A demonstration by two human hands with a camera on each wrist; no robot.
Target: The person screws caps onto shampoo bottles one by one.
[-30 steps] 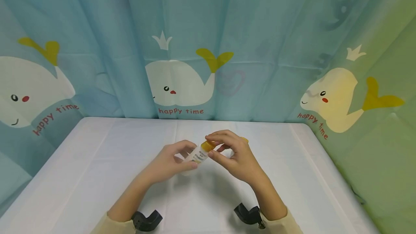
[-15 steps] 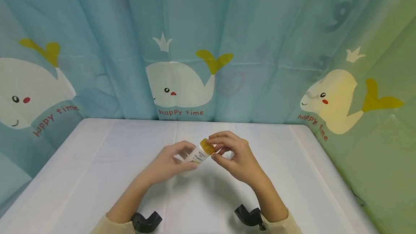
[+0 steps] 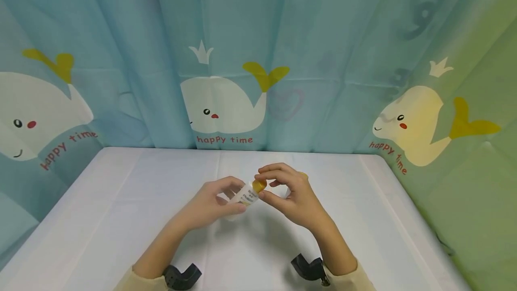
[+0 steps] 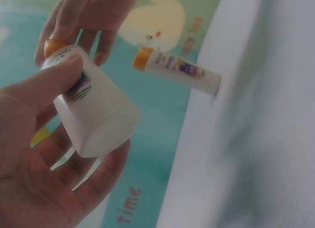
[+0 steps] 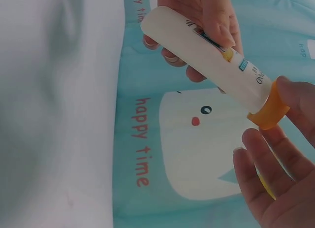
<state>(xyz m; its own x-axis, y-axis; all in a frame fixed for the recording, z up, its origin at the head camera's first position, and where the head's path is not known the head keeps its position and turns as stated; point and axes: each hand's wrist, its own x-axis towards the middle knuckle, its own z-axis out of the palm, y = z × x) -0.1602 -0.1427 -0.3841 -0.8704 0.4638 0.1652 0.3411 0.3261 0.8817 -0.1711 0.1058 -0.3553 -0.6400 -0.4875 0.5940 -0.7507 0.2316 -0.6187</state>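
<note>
My left hand (image 3: pixel 208 205) holds a white plastic bottle (image 3: pixel 245 196) round its body, thumb on the printed label. The bottle is tilted above the table, its base toward the left and its orange-yellow cap (image 3: pixel 259 186) up to the right. Thumb and fingertips of my right hand (image 3: pixel 290 190) pinch that cap, which the right wrist view shows seated on the bottle's end. A second, similar bottle (image 4: pixel 177 73) stands upright on the table; in the head view my right hand hides most of it.
A white cloth covers the table (image 3: pixel 137 219). Behind it hangs a blue-green curtain (image 3: pixel 331 57) printed with whales. A black wrist mount (image 3: pixel 182 276) sits at my left sleeve, and another black mount (image 3: pixel 308 267) at the right.
The right fingertips shifted slightly off the cap's edge, then came back onto it. The cap looks turned and narrower now than half a second ago. My left hand has barely moved.
</note>
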